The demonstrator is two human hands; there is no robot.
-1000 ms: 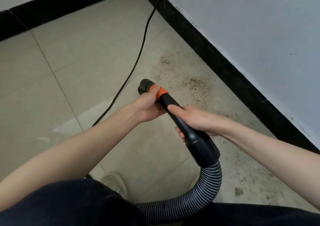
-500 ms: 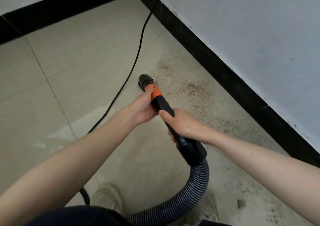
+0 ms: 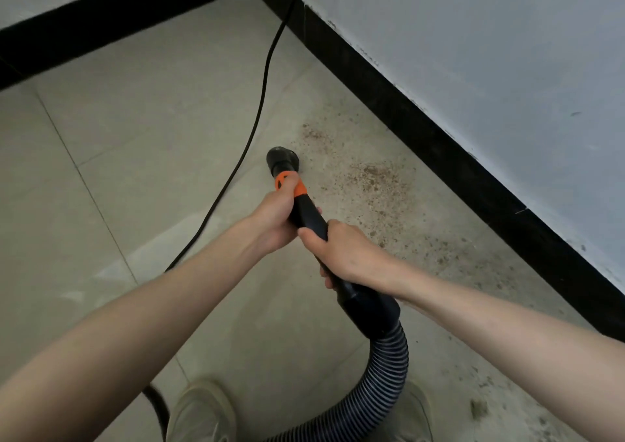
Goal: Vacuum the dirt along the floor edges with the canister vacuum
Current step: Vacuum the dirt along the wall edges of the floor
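Both hands grip a black vacuum nozzle (image 3: 306, 216), left hand (image 3: 274, 220) far, right hand (image 3: 345, 254) near. Its tip points just left of brown dirt (image 3: 373, 179) by the baseboard (image 3: 439, 130). The power cord (image 3: 250, 130) nearby could snag.

The black plastic vacuum nozzle with its orange collar (image 3: 283, 167) has pushed forward across the beige floor tiles, its open end now nearer the brown dirt scattered along the black skirting (image 3: 373, 174). Both arms have stretched out further. The ribbed black-and-grey hose (image 3: 385, 370) has straightened and followed, uncovering pale shoes (image 3: 203, 411).
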